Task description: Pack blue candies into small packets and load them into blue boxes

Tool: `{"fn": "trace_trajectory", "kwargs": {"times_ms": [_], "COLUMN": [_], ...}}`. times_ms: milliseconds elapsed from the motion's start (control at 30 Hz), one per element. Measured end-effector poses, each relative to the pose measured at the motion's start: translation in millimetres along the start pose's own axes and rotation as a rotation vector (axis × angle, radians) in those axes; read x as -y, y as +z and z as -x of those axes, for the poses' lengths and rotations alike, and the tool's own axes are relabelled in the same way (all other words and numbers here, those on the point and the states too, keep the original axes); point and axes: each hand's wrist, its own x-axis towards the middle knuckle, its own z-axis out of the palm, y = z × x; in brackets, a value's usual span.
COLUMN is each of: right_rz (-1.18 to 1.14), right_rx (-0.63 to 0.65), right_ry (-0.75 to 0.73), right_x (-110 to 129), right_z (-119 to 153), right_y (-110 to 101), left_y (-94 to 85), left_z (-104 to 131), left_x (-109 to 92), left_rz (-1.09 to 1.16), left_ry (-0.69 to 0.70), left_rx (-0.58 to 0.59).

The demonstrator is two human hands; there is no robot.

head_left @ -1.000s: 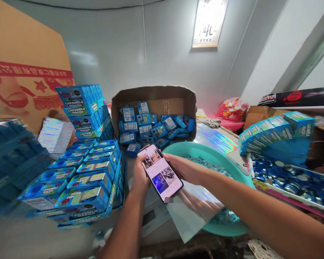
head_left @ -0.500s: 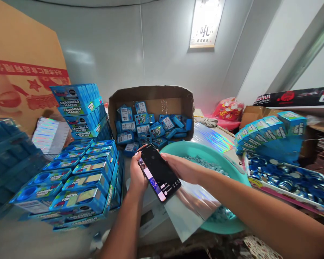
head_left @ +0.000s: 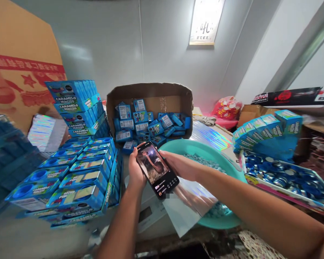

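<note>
A smartphone [head_left: 157,167] with a lit screen is held between both hands, tilted, above the worktable. My left hand [head_left: 137,169] is closed around its left edge. My right hand [head_left: 178,164] grips the right edge, with the thumb near the top corner; its other fingers are hidden behind the phone. Below the phone and right hand lies a shiny plastic sheet or bag [head_left: 186,212], partly over a teal basin [head_left: 175,144] of small wrapped pieces [head_left: 205,162]. A white device with a dark display [head_left: 151,216], resembling a scale, sits under the phone.
Stacked blue candy boxes [head_left: 81,172] stand at the left. A brown carton [head_left: 151,90] holding loose blue boxes [head_left: 155,127] is behind the phone. To the right, a tray of blue and silver round pieces [head_left: 283,180] lies before fanned blue boxes [head_left: 264,133]. A scroll [head_left: 206,23] hangs on the wall.
The phone's screen has gone from mostly black with a sliver of pictures to a full picture. Both hands keep holding the phone. The view has shifted slightly.
</note>
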Motion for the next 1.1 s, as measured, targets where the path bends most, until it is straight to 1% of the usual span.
{"fn": "trace_trajectory", "kwargs": {"times_ms": [167, 300, 567, 733, 1100], "right_rz": [0.001, 0.013, 0.03, 0.006, 0.017], "right_rx": [0.006, 0.03, -0.051, -0.015, -0.011], "right_ry": [-0.005, -0.021, 0.015, -0.009, -0.017], "right_x": [-1.8, -0.9, -0.1, 1.1, 2.2], "right_z": [-0.2, 0.9, 1.8, 2.6, 3.0], "right_y": [-2.2, -0.7, 1.7, 4.2, 6.3], "left_y": [-3.5, -6.0, -8.0, -8.5, -8.2], "left_z": [-1.3, -3.1, -3.0, -2.5, -3.1], "left_x": [1.5, 2.3, 2.0, 3.0, 4.1], "left_rz": [-0.008, -0.002, -0.026, -0.024, -0.013], "left_ry": [0.028, 0.028, 0.009, 0.034, 0.033], "left_rx": [0.028, 0.02, 0.018, 0.044, 0.018]}}
